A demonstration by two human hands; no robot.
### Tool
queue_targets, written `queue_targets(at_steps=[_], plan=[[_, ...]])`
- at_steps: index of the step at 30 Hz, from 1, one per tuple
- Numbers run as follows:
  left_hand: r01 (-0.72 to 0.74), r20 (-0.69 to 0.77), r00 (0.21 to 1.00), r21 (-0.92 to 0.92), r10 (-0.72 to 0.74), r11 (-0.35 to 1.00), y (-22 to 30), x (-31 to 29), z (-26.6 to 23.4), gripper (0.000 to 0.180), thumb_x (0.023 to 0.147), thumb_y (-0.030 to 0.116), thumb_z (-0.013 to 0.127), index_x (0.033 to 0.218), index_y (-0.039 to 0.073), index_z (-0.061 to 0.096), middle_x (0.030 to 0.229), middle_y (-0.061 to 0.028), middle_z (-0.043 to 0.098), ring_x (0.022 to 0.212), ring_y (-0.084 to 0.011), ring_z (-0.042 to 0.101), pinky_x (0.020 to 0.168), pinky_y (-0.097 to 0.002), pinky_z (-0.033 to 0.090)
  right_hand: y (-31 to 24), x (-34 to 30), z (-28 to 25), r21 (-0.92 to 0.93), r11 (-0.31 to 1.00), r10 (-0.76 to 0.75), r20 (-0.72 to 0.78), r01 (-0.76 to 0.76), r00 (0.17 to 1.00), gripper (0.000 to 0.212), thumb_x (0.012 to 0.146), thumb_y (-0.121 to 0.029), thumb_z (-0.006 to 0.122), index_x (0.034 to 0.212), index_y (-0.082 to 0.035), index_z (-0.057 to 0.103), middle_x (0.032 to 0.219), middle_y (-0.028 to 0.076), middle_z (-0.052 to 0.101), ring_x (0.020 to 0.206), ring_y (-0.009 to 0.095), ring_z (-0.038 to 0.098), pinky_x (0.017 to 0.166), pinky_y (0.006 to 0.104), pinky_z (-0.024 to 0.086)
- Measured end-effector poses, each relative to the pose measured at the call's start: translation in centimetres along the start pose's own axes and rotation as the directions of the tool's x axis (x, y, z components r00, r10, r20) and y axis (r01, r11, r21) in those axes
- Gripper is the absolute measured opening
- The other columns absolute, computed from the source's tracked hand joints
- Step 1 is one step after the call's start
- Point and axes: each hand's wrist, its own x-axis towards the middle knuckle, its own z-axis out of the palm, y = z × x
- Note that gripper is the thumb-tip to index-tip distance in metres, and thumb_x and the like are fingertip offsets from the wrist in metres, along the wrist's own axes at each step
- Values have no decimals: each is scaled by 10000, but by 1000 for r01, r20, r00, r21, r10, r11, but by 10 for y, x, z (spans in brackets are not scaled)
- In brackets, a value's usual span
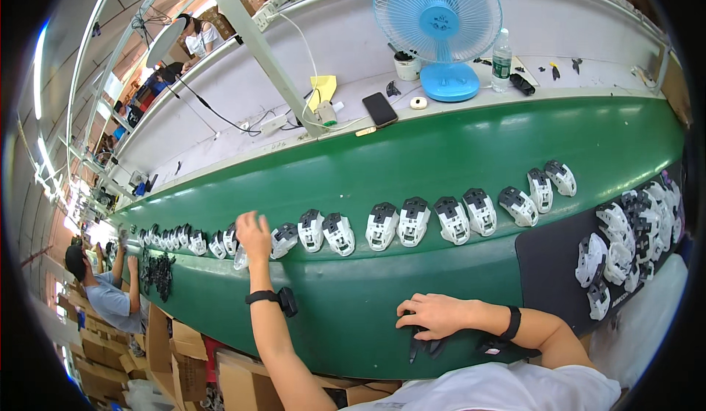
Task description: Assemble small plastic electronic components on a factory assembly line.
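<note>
My left hand point(254, 236) reaches out over a long row of computer mouse shells, its fingers apart. A whitish shell piece point(240, 257) shows just beside its palm; whether the hand touches it I cannot tell. To the right of that hand stands a mouse shell point(284, 240), white with a dark top, and several more like the mouse shell point(414, 222) follow along the belt. Near the front edge my right hand point(435, 315) is closed over a black two-handled tool point(423, 346), whose head is hidden under the fingers.
A green conveyor belt point(471, 146) runs across. At right, a dark mat point(540, 264) bears piled mouse shells point(621, 245). Behind are a blue fan point(448, 83), a bottle point(501, 65) and a phone point(379, 109). A co-worker point(110, 289) sits at left, near black parts point(158, 273) and cardboard boxes point(187, 359).
</note>
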Motion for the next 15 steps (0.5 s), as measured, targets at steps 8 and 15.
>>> queue_targets(at_steps=[8, 15], plan=[[58, 727, 653, -326, 211, 944, 18, -9, -27, 730, 738, 401, 688, 1285, 0, 419, 1210, -237, 510, 1091, -388, 511, 925, -422, 429, 11, -4, -15, 53, 998, 23, -38, -21, 999, 368, 827, -252, 606, 1142, -72, 542, 1130, 90, 518, 976, 281, 522, 861, 379, 450], [363, 616, 783, -332, -91, 871, 65, 4, -24, 786, 708, 491, 691, 1272, 12, 425, 1111, -269, 554, 1083, -390, 526, 910, -422, 429, 24, -16, -23, 51, 991, 129, -43, -127, 991, 365, 836, -282, 587, 1133, -74, 543, 1045, 115, 560, 961, 309, 554, 852, 404, 456]])
